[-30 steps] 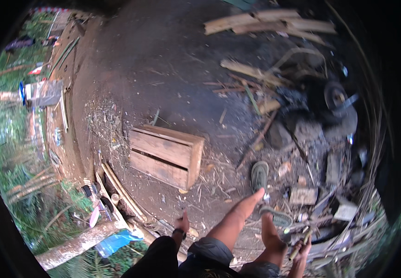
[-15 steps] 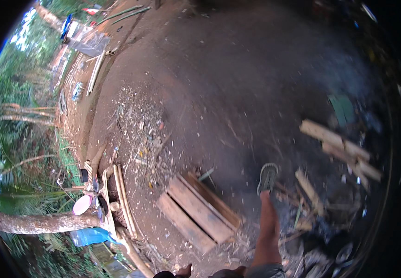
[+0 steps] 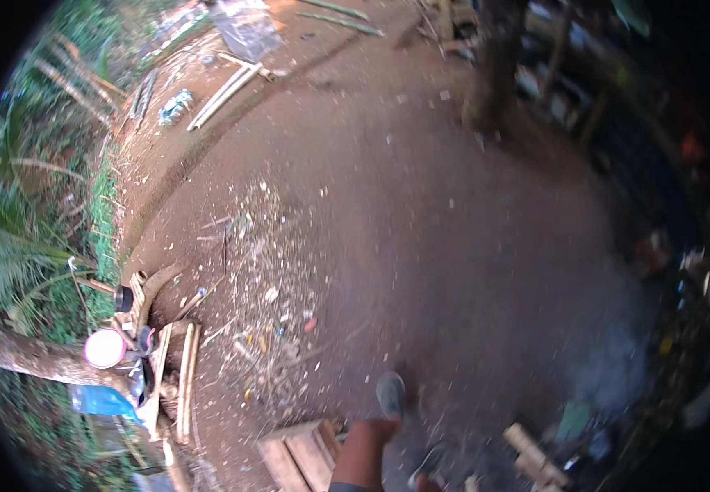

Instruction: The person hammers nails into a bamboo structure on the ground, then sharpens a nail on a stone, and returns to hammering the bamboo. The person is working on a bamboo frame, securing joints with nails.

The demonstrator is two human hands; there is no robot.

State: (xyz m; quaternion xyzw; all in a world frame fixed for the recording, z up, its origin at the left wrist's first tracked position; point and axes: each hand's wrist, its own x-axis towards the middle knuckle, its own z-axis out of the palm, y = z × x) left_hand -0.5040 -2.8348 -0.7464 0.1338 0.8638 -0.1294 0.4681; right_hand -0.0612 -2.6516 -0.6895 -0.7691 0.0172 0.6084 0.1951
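Note:
Neither of my hands shows in the head view, so what they hold is hidden. At the lower edge my bent leg (image 3: 361,451) comes in, with a grey-green shoe (image 3: 389,395) on the brown dirt ground. A second shoe (image 3: 426,464) appears partly, a little lower and to the right. Just left of my leg stands a low wooden bench (image 3: 289,463) of planks, cut off by the lower edge.
Split firewood (image 3: 533,456) lies at lower right, with smoke (image 3: 613,369) above it. A tree trunk (image 3: 493,74) stands far right of centre. At left are a pink-rimmed basin (image 3: 105,348), blue plastic (image 3: 102,400) and bamboo poles (image 3: 184,381). Litter (image 3: 273,246) covers the ground mid-left.
My view has moved forward over the ground: bench and firewood slid toward the lower edge, and the tree trunk came in. A hand seen at the lower edge has left the picture.

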